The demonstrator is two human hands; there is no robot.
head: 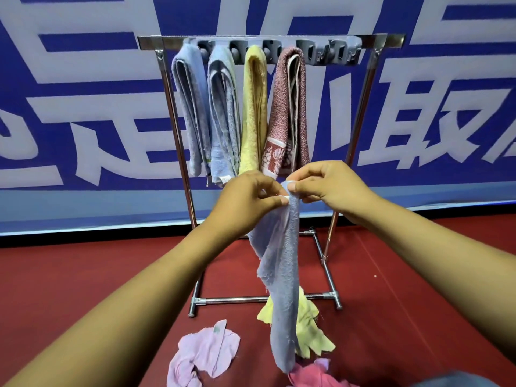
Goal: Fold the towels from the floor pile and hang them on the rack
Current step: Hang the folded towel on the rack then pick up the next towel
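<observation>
Pinching the top edge of a limp pale-blue terry towel point(282, 275), left hand point(245, 199) and right hand point(332, 185) meet near the steel rack point(178, 141). Folding is just starting; next, spread the corners apart.

Left hand point(248, 198), right hand point(331, 184) pinching, raised together.
</observation>
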